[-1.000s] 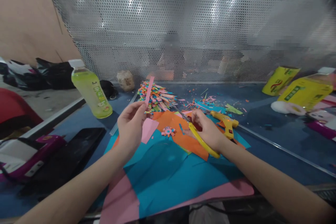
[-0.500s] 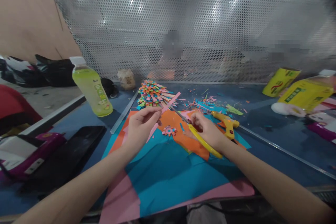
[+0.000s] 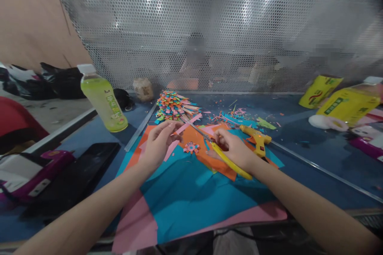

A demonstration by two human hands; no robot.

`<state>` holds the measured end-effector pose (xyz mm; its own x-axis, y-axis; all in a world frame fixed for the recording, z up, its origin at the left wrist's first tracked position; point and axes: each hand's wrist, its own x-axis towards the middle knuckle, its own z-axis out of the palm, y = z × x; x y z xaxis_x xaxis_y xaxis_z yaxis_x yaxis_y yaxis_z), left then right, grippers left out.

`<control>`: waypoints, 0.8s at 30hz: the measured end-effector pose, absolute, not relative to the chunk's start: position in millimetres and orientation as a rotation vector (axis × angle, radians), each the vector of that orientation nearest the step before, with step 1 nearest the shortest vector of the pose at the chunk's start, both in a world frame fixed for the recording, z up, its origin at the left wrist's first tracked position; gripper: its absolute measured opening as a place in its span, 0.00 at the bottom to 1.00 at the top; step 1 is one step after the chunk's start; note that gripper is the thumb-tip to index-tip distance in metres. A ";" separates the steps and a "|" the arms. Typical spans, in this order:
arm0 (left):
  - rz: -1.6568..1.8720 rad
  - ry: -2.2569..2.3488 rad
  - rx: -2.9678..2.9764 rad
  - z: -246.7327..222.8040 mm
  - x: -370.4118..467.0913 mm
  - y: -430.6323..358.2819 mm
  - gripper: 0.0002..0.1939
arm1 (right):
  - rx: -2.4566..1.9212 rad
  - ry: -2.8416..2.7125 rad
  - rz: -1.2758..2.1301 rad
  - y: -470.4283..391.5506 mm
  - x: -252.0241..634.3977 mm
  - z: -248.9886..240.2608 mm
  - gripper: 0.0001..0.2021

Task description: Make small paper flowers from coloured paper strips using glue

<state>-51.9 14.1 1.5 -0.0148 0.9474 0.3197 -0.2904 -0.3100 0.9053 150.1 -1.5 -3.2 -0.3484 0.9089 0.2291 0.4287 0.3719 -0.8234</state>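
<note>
My left hand [image 3: 161, 139] is closed on a pink paper strip [image 3: 189, 122], which slants up to the right past the fingertips. My right hand [image 3: 231, 147] grips yellow-handled scissors [image 3: 229, 161]. Their metal blades point up and left, reaching the strip; whether they are cutting it I cannot tell. Below and between the hands, a small paper flower [image 3: 191, 148] in pink, orange and blue lies on orange and blue paper sheets [image 3: 191, 199]. A cone-shaped pile of colourful cut paper [image 3: 172, 105] stands just beyond the scissor tips.
A yellow glue gun [image 3: 259, 143] lies right of my right hand. Paper scraps [image 3: 236, 117] litter the table behind it. A green drink bottle [image 3: 103, 101] and a black phone [image 3: 98, 163] are at left, yellow-labelled bottles [image 3: 348, 105] at right. A perforated metal panel [image 3: 209, 20] closes the back.
The pink strip has tilted lower and more of the scissor blades shows, now reaching across it. My left hand has turned slightly, while my right hand has barely moved.
</note>
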 end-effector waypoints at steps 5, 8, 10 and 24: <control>1.370 0.920 1.031 14.4 -53.0 17.5 0.12 | -1.162 -1.985 0.916 -4.3 150.8 -1.8 0.15; 1.137 0.950 1.013 20.2 -56.6 19.5 0.13 | -1.186 -2.091 0.848 -5.8 152.4 -1.9 0.15; 0.988 0.945 1.040 20.1 -59.7 20.9 0.14 | -1.225 -2.178 0.791 -7.0 153.3 -1.4 0.15; 1.073 0.962 1.306 6.8 -64.0 22.4 0.10 | -1.320 -2.263 0.796 -8.9 153.9 1.4 0.16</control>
